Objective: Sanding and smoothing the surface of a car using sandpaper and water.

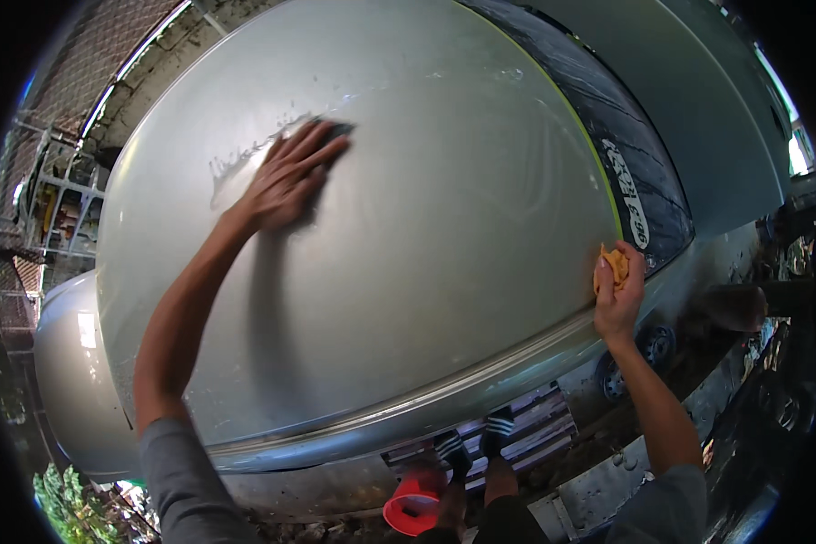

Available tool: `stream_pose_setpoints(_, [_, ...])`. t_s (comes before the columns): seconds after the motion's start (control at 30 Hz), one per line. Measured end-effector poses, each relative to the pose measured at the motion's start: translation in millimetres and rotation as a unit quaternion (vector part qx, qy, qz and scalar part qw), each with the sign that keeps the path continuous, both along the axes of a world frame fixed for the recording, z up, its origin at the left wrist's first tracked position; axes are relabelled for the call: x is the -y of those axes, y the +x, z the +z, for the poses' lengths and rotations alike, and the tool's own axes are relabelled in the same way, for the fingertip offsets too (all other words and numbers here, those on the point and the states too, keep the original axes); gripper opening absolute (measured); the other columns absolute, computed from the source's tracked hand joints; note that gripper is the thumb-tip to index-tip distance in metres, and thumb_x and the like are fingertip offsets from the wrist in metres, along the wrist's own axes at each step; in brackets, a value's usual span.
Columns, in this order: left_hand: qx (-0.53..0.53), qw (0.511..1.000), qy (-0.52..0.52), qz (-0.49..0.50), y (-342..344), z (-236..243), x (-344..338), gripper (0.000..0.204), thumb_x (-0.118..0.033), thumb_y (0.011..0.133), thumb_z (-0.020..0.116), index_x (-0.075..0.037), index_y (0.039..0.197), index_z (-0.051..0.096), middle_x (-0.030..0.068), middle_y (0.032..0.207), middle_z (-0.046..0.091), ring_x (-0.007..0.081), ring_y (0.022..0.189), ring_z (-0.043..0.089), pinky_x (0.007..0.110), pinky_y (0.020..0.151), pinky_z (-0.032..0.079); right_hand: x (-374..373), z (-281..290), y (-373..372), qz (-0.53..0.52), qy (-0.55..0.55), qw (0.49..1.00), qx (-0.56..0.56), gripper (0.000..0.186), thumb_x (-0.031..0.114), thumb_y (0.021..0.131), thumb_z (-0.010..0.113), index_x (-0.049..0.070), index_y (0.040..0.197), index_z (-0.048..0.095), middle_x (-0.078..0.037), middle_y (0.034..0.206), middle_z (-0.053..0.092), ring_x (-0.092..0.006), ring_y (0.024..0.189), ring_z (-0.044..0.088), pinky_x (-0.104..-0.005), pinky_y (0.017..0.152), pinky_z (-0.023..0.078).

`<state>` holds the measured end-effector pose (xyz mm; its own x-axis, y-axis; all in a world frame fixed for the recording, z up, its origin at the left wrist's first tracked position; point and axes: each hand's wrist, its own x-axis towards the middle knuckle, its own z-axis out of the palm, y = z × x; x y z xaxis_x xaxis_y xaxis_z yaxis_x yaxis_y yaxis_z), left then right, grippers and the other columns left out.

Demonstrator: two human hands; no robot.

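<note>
One crumpled cloth [617,267] fills the right hand [620,295], the left hand [290,179] flat over a dark pad [337,130] on metal [444,245].

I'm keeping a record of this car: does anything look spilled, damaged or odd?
Mildly: a ragged, wet-looking patch on the car roof, beside the left hand. Its uneven edge stands out against the smoother surface around it.

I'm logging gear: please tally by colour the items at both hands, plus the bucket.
Orange: 1, the cloth in the right hand
Dark: 1, the pad under the left hand
Red: 1, the bucket
Total: 3
</note>
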<state>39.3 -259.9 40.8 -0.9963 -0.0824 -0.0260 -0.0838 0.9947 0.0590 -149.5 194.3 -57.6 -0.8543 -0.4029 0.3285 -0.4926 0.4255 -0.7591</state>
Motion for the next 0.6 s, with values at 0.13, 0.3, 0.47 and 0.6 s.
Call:
stream_pose_setpoints(0.13, [0.035, 0.999, -0.005, 0.015, 44.4, -13.9, 16.3, 0.056, -0.040, 0.098, 0.029, -0.019, 0.149, 0.037, 0.0100, 0.159, 0.023, 0.0308, 0.148, 0.016, 0.052, 0.118, 0.005, -17.7, -6.5, -6.1, -0.023, 0.005, 1.000, 0.003, 0.032, 0.016, 0.093, 0.058, -0.002, 0.119, 0.050, -0.017, 0.110, 0.053, -0.0289, 0.101, 0.055, -0.0374, 0.090, 0.044])
stream_pose_setpoints(0.3, [0.023, 0.999, 0.007, 0.033, 53.7, -6.8, 16.9, 0.057, -0.039, 0.097, 0.028, -0.019, 0.151, 0.035, 0.0109, 0.160, 0.022, 0.0312, 0.148, 0.015, 0.052, 0.117, 0.008, 6.7, 7.5, 8.5, -0.022, 0.051, 0.997, -0.062, 0.031, 0.015, 0.093, 0.057, -0.002, 0.119, 0.050, -0.018, 0.110, 0.053, -0.0314, 0.100, 0.054, -0.0385, 0.090, 0.044])
stream_pose_setpoints(0.47, [-0.031, 0.995, 0.004, -0.091, -98.8, -10.5, -22.2, 0.052, -0.037, 0.099, 0.029, -0.024, 0.150, 0.036, 0.0085, 0.159, 0.024, 0.0284, 0.148, 0.017, 0.052, 0.119, 0.009, 3.3, -1.9, 3.9, -0.010, -0.003, 1.000, -0.007, 0.031, 0.013, 0.092, 0.057, -0.001, 0.119, 0.051, -0.019, 0.110, 0.053, -0.0334, 0.101, 0.054, -0.0400, 0.091, 0.044])
stream_pose_setpoints(0.6, [0.017, 0.999, 0.031, -0.024, 12.5, -20.4, -1.1, 0.057, -0.037, 0.095, 0.034, -0.019, 0.148, 0.040, 0.0133, 0.157, 0.028, 0.0332, 0.147, 0.020, 0.050, 0.118, 0.010, -18.0, 2.4, 0.0, -0.040, 0.011, 0.999, -0.024, 0.031, 0.012, 0.090, 0.058, -0.001, 0.118, 0.052, -0.019, 0.112, 0.053, -0.0343, 0.104, 0.053, -0.0412, 0.092, 0.043])
